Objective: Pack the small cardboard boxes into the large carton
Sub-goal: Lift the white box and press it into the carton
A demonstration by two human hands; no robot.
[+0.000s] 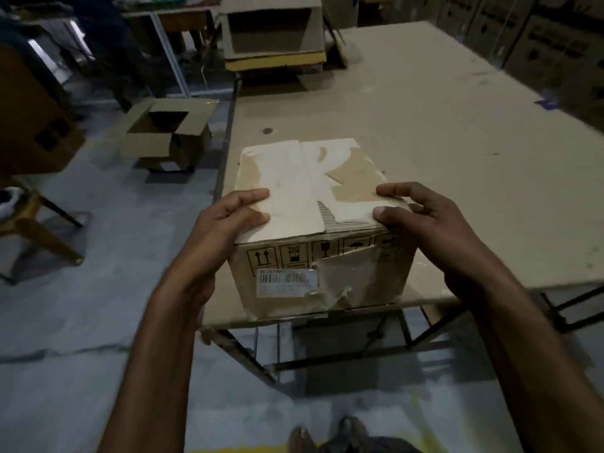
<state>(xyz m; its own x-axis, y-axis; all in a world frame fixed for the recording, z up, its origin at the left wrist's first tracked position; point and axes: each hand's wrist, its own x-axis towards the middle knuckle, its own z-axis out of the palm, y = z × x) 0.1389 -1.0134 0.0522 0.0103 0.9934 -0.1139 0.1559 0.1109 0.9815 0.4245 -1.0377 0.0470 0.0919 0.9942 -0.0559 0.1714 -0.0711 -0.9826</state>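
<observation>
The box (313,289) at the near edge of the table (425,125) has a row of black-framed handling signs along the top of its near side. From the left these are two upward arrows (262,257), a second sign (294,255) too blurred to make out, a wineglass (325,250), an umbrella (356,246) and a fifth sign (387,243) that is partly hidden. Below them, on the left, a white label (284,282) bears a barcode and a heading that seems to read "BLUEDART". Its smaller lines are too blurred to read. Peeling tape (346,273) covers the label's right end. The cartons (539,44) stacked far right carry dark print that cannot be read.
</observation>
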